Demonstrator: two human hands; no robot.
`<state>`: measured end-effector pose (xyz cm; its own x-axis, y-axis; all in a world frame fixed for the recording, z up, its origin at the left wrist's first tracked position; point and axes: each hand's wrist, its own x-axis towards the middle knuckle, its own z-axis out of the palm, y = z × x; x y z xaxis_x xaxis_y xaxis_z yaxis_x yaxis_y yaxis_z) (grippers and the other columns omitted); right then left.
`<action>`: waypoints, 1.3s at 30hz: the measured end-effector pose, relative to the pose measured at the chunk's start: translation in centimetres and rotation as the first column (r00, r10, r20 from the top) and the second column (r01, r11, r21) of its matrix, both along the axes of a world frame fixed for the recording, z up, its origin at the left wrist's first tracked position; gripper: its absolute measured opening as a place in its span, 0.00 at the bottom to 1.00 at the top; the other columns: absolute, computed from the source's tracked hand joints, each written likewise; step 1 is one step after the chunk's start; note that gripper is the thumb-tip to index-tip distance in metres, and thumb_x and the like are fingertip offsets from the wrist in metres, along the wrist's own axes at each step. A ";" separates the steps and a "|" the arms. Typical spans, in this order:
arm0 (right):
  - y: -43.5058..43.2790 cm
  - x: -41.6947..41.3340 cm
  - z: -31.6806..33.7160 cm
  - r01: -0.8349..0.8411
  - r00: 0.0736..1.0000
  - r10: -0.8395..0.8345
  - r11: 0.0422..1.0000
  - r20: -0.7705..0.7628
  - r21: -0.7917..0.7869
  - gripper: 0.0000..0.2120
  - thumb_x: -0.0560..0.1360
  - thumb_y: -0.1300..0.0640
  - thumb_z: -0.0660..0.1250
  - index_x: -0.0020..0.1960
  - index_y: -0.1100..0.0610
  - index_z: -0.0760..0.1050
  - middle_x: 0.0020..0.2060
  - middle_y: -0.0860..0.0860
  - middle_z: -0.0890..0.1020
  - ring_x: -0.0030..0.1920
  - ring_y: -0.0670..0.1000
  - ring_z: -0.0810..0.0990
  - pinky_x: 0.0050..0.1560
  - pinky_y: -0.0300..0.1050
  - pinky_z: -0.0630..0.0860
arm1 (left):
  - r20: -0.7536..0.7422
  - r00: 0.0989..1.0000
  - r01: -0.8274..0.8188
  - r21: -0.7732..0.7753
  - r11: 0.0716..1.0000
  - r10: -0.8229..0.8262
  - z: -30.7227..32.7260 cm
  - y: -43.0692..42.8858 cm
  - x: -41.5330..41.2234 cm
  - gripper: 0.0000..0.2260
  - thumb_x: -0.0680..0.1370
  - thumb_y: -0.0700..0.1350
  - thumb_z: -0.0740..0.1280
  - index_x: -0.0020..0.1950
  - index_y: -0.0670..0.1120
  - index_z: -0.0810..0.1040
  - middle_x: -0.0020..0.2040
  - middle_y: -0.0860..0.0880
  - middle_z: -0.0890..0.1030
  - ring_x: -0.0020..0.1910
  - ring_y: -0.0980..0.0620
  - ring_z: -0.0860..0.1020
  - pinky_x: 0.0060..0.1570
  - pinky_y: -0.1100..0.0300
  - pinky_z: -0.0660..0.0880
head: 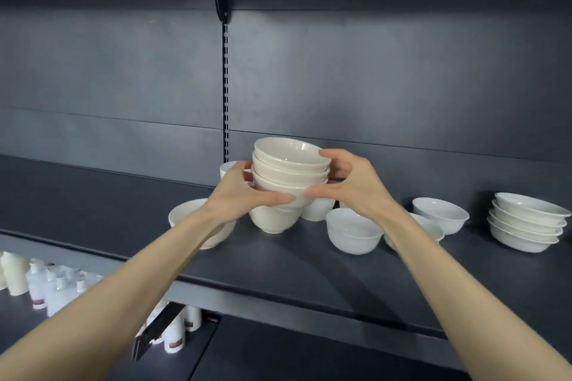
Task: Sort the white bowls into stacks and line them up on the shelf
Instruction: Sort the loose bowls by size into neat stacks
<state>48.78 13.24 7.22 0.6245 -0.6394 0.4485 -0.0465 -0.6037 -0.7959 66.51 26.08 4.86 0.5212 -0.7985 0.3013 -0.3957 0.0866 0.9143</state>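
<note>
Cream bowl (185,213) half hidden by left forearm (173,244), lower-shelf bottles (40,284) blurred — labels unreadable

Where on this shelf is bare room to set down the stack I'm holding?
Bare shelf lies left of the cream bowl by the left hand. The front strip before the loose white bowls is also free. Crowded: under the held stack, and from the right hand to the far-right stack.

Left hand (238,192) and right hand (349,185) gripping cream bowl stack (289,168), dark shelf (278,272), loose white bowls (353,230)
</note>
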 end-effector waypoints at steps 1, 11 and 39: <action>-0.3 0.8 0.1 0.006 1.000 -0.006 1.000 -0.004 -0.001 0.44 0.50 0.46 0.81 0.65 0.50 0.73 0.55 0.48 0.82 0.54 0.49 0.81 0.58 0.52 0.78 | 0.032 0.999 -0.005 0.034 0.999 0.004 0.3 -0.4 1.0 0.47 0.50 0.57 0.82 0.65 0.49 0.70 0.56 0.52 0.80 0.55 0.54 0.79 0.54 0.56 0.77; -2.8 6.3 -1.7 0.101 0.995 -0.099 0.994 -0.033 0.038 0.44 0.49 0.50 0.82 0.64 0.52 0.74 0.55 0.50 0.82 0.54 0.49 0.81 0.57 0.51 0.79 | 0.122 0.977 0.148 0.193 0.970 -0.173 -0.2 -4.3 7.7 0.37 0.57 0.51 0.82 0.62 0.48 0.72 0.55 0.53 0.81 0.53 0.58 0.79 0.49 0.63 0.77; -4.3 8.4 -3.1 0.148 0.978 -0.142 0.989 -0.155 0.028 0.41 0.57 0.59 0.83 0.67 0.54 0.72 0.55 0.48 0.81 0.56 0.48 0.79 0.57 0.45 0.78 | 0.194 0.911 0.311 0.257 0.915 -0.364 -2.5 -6.5 11.4 0.32 0.56 0.53 0.81 0.56 0.56 0.72 0.55 0.55 0.81 0.56 0.57 0.79 0.60 0.55 0.76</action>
<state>57.14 8.99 4.15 0.5830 -0.7432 0.3283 -0.2532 -0.5502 -0.7957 77.89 19.63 2.31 0.1453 -0.9726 0.1816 -0.5813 0.0646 0.8111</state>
